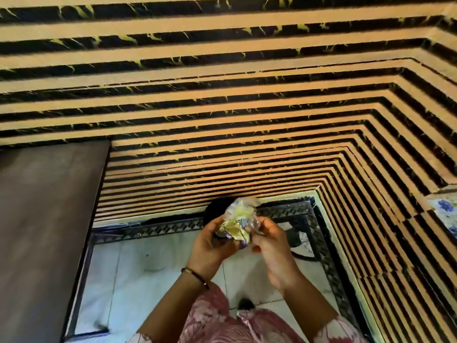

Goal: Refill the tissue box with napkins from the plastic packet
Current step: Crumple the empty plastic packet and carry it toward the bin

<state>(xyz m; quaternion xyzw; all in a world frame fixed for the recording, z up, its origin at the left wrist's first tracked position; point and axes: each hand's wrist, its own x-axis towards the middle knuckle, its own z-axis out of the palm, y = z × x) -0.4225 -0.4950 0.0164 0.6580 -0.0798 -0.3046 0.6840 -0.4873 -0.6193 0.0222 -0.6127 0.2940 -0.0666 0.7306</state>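
Left hand [210, 246] and right hand [269, 241] both gripping plastic packet [235, 226] held between them; hard pull risks tearing, spilling napkins.

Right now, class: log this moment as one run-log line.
stage: opening packet | left hand: holds plastic packet | right hand: pinches packet's clear edge | tissue box: not in view | napkins: inside packet

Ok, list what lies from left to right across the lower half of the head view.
Dark brown panel → left hand → plastic packet → right hand → floral patch at the right edge.
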